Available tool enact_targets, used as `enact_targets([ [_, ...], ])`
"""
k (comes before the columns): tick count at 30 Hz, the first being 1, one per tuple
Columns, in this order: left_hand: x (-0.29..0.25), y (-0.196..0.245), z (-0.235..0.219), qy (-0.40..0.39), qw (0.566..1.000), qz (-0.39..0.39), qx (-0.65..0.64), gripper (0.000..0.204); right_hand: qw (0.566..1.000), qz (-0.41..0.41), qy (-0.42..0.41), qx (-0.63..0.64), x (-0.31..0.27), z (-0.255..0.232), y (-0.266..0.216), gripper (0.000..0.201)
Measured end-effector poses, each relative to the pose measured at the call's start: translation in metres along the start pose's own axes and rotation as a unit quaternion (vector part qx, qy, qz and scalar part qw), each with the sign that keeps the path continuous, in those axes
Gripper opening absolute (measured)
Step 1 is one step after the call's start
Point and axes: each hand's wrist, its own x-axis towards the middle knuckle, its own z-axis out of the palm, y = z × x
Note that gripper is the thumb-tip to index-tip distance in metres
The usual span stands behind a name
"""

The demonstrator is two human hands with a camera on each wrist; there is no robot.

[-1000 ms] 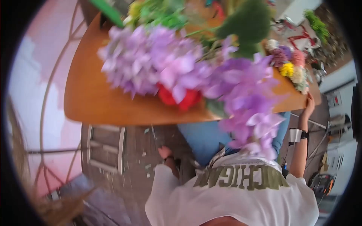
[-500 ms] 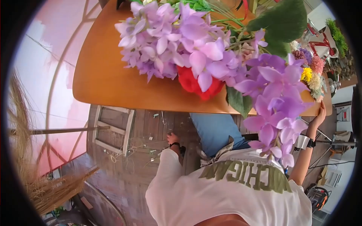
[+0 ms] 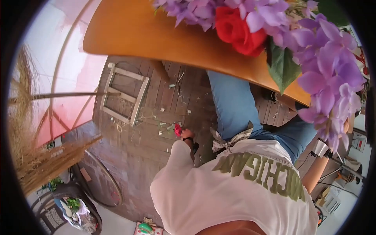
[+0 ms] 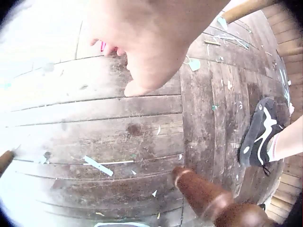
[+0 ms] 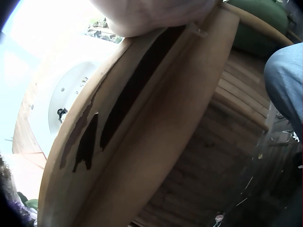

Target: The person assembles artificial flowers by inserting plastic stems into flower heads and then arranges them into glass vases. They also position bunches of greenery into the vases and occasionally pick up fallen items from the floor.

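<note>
Low over the wooden floor (image 3: 149, 125), my left hand (image 3: 187, 134) has its fingers at a red rose (image 3: 178, 129) with green leaves. In the left wrist view this hand (image 4: 147, 42) shows curled fingers, with bits of bright pink-red between them; most of the bloom is hidden. My right hand (image 5: 156, 14) rests at the wooden table's edge (image 5: 184, 90), its fingers out of view. In the head view, purple flowers (image 3: 329, 66) largely cover that hand. A larger red rose (image 3: 239, 31) hangs among those flowers over the table's front edge.
A wooden frame (image 3: 127, 94) lies on the floor among scattered scraps. A turned wooden leg (image 4: 203, 194) and a black shoe (image 4: 260, 132) stand near my left hand. Dry straw stalks (image 3: 55, 160) and a dark chair (image 3: 74, 196) are at the left.
The view has tilted down toward the floor, so the table and flowers sit higher and further right. A red rose now shows at my left hand. The right hand stays at the table edge.
</note>
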Motion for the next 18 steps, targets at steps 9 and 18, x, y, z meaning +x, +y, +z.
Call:
enact_targets([
  [9, -0.01, -0.027, -0.05, 0.34, 0.94, -0.028, -0.007, 0.048, 0.986, -0.089, 0.028, -0.14, -0.007, 0.002, -0.002, 0.048],
  [18, 0.049, -0.064, -0.074, 0.251, 0.957, 0.024, -0.142, 0.046, 0.995, -0.041, 0.066, -0.064, -0.022, 0.012, -0.024, 0.04],
])
